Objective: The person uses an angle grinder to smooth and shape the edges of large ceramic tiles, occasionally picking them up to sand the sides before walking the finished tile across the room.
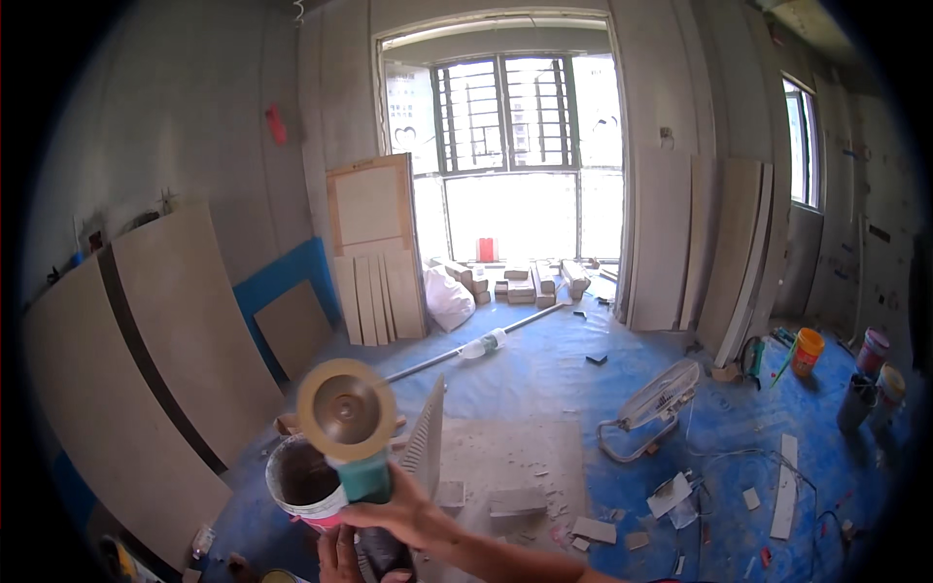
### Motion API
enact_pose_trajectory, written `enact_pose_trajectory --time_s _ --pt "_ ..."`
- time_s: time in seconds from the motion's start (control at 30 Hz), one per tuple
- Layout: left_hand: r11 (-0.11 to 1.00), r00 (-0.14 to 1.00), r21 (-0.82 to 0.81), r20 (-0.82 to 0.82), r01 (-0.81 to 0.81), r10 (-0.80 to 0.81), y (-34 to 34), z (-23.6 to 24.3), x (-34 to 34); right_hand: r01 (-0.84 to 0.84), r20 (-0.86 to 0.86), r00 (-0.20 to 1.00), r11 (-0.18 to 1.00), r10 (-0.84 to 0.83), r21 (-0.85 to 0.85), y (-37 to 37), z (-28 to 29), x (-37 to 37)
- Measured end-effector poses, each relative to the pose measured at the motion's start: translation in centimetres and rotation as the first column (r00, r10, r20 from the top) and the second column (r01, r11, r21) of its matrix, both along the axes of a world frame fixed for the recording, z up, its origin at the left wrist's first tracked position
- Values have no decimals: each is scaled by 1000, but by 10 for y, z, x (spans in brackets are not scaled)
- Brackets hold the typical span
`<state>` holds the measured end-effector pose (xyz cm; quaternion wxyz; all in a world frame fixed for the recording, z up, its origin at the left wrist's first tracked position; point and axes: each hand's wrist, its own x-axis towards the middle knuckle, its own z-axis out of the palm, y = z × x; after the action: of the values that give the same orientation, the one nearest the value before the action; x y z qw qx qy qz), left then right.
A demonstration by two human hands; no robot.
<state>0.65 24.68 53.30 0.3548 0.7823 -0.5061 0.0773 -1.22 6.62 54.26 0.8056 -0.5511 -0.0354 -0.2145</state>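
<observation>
An angle grinder (364, 480) with a green head and dark body stands upright in front of me, its round tan-rimmed disc (347, 442) turned toward me. My right hand (406, 513) is closed around it just below the green head. Lower down, the fingers of my left hand (336, 556) wrap the dark body, partly cut off by the lower edge. Directly behind the disc and to its left is a white bucket (282, 496), dark inside. A ribbed tile (425, 432) stands tilted just right of the disc.
Large panels (180, 340) lean on the left wall. A work lamp (656, 403) stands on the blue-covered floor (544, 360). Tile scraps (595, 530) and cables (748, 455) lie at right, near an orange bucket (807, 352). A long pole (428, 363) crosses the floor ahead.
</observation>
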Motion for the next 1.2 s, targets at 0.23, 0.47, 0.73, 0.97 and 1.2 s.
enact_pose_trajectory --time_s 0.23,0.47,0.73,0.97,1.2 --pt "890 908 273 317 -364 275 -22 -19 14 96 -254 966 981 -52 167 -88 -30 -82" --pt "748 846 413 366 -520 387 -18 -23 32 673 -552 669 720 -497 168 -144 -102 -271" --pt "734 810 381 433 -562 395 -11 -26 57 751 -505 -130 248 -853 -612 -125 -198 -541" --pt "662 733 353 494 -661 468 -8 -18 95 361 -496 -679 343 -541 -867 -71 -252 -654" --pt "651 720 378 568 -659 399 -23 -42 87 352 -534 -719 430 -445 -832 43 -314 -702"
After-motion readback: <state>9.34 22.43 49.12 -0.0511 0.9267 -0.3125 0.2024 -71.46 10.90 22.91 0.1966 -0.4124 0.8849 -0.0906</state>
